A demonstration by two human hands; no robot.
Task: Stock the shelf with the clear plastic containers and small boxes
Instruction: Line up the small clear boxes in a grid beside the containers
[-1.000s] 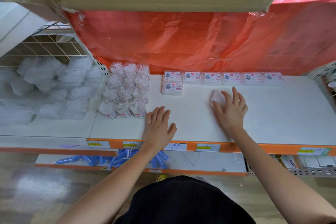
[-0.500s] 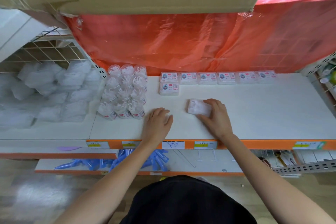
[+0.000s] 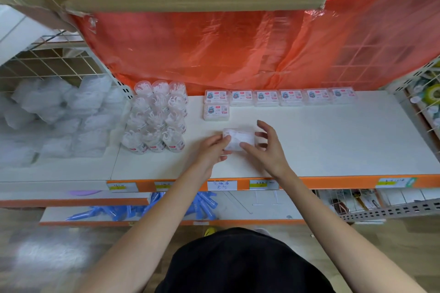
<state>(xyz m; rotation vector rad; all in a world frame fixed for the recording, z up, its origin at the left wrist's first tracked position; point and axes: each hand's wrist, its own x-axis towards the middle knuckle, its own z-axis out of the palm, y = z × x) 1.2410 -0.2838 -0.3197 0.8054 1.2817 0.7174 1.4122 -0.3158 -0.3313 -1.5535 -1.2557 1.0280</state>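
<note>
Small box (image 3: 239, 138): held over the front middle of the shelf (image 3: 333, 150), just in front of the single box (image 3: 216, 112) that starts a second row. Whether it is lifted or resting cannot be told.

Change noted: a second ago it was slid in from the right under the right hand (image 3: 267, 150) alone, with the left hand (image 3: 210, 151) flat on the shelf. Now it is pinched at its left edge by the left hand. Its right end is bracketed by the right thumb and loosely spread fingers. A turn to bring the label up is judged likely before placing.

Materials: box is clear, rigid, rectangular with rounded corners, and a pale unlabelled face is shown. Back row (image 3: 278, 97) is seen label-up. Round clear containers (image 3: 157, 119) are packed at left. Shelf is matt white, and the orange sheet (image 3: 214, 50) behind is glossy and creased.
</note>
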